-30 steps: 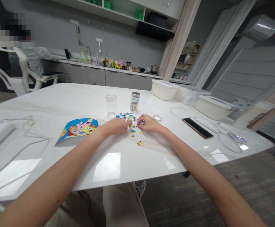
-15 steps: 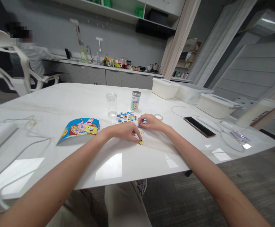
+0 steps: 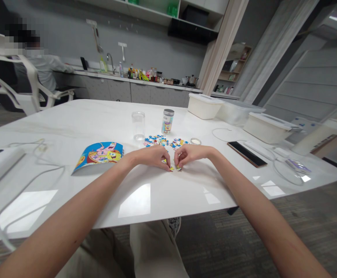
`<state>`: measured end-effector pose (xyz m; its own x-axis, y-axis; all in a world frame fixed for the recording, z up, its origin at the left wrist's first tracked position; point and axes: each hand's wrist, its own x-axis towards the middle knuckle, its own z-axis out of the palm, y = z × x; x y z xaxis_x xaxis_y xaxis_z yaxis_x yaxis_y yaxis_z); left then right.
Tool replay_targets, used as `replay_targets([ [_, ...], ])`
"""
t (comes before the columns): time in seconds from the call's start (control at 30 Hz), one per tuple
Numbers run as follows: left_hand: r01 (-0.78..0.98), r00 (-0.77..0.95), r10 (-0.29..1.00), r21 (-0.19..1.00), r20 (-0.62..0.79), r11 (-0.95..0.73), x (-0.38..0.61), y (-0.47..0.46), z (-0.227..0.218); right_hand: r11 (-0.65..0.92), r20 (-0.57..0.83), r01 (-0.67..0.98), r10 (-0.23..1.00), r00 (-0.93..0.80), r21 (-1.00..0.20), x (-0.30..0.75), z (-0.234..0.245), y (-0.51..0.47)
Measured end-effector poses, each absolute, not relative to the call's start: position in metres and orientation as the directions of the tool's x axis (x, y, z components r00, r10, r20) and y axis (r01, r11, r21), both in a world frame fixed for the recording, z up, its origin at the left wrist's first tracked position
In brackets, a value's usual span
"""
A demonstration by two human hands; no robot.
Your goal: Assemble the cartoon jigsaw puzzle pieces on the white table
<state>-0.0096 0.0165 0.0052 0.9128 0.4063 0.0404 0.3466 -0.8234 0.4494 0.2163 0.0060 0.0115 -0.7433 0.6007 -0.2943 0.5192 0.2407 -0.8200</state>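
Close together on the white table (image 3: 162, 195), my two hands work at small puzzle pieces. My left hand (image 3: 157, 156) is closed, its fingertips on a yellow puzzle piece (image 3: 171, 168). Just to the right, my right hand (image 3: 189, 154) pinches another puzzle piece (image 3: 179, 168), partly covered by the fingers. A small gap separates the two pieces. Behind my hands lies a spread of loose, mostly blue puzzle pieces (image 3: 158, 139). A curved picture sheet (image 3: 101, 153) with cartoon figures rests left of my left hand.
Behind the pieces stand a clear jar (image 3: 138, 126) and a printed can (image 3: 167, 121). A round lid (image 3: 195, 141) lies near my right hand. Farther right are a dark phone-like slab (image 3: 246, 153), cables and white storage boxes (image 3: 205, 106). A person (image 3: 43, 69) sits at the far left.
My right hand has come toward me from the loose pieces, bringing a puzzle piece beside the one at my left hand. My left hand stays nearly in place.
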Motion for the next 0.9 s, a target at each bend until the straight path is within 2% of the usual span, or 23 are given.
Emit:
replay_targets([
  [0.5,0.317,0.912,0.404,0.506,0.068,-0.802,-0.003,0.013,0.001,0.459,-0.251,0.58,0.596,-0.762,-0.673,0.201,0.018,-0.002],
  [0.7,0.317,0.911,0.407,0.517,0.067,-0.795,-0.001,0.012,0.001,0.47,-0.269,0.613,0.61,-0.746,-0.635,0.199,0.022,-0.005],
  [0.9,0.304,0.912,0.404,0.536,0.077,-0.787,-0.002,0.014,0.0,0.445,-0.285,0.606,0.598,-0.749,-0.659,0.2,0.023,-0.005],
])
